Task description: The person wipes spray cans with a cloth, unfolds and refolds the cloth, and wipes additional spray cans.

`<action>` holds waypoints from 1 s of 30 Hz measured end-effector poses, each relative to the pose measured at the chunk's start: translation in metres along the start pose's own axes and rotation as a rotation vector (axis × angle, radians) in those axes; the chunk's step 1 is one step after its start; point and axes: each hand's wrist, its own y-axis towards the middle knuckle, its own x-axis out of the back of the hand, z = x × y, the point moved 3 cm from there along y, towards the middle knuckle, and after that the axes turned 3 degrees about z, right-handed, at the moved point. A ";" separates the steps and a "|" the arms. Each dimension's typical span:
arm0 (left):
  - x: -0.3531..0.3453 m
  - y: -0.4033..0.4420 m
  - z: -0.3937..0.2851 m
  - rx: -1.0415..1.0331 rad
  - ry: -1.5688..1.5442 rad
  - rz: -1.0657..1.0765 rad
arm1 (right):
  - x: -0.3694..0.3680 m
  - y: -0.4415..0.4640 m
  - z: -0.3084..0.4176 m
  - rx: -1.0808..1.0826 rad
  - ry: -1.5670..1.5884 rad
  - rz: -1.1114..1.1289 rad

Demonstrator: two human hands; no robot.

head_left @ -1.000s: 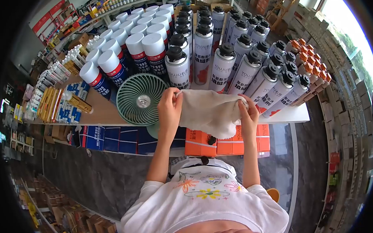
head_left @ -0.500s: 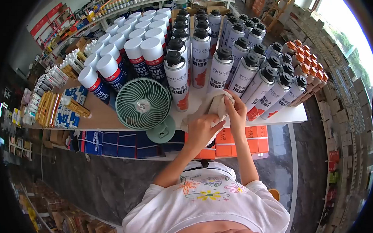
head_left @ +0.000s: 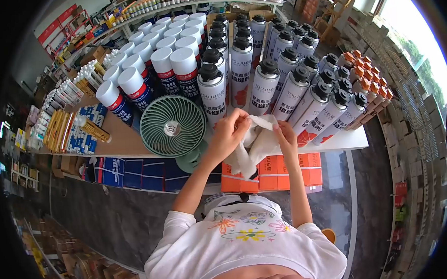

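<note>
A whitish cloth (head_left: 256, 147) hangs in loose folds between my two hands, over the front edge of the white table (head_left: 349, 138). My left hand (head_left: 230, 132) pinches its upper left part, close to a green round fan (head_left: 172, 127). At the cloth's upper right, my right hand (head_left: 286, 136) has its fingers closed on the edge. Just behind the hands stand white cans with black tops (head_left: 263, 86), upright in rows. Part of the cloth droops in front of orange boxes (head_left: 279, 173) below the tabletop.
Blue cans with white caps (head_left: 133, 86) stand behind the fan. Gold and white tubes (head_left: 92, 129) lie at the left. Orange-topped bottles (head_left: 366, 80) are at the far right. Blue boxes (head_left: 133, 173) sit beneath the table, and shelving (head_left: 417, 182) runs along the right side.
The cloth was stretched wide, then bunched up with the hands close together. Now my left hand has moved back left and up, and the cloth hangs in folds between both hands.
</note>
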 end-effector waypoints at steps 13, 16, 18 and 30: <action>0.040 0.040 -0.055 0.129 -0.367 0.020 | -0.036 -0.081 0.055 0.530 -0.463 -0.047; 0.039 0.040 -0.066 0.081 -0.387 0.007 | -0.049 -0.084 0.055 0.472 -0.460 0.075; 0.039 0.042 -0.070 0.043 -0.374 0.005 | -0.044 -0.075 0.046 0.421 -0.472 -0.057; 0.054 0.039 -0.086 0.050 -0.475 0.248 | -0.043 -0.021 0.007 0.138 -0.240 0.389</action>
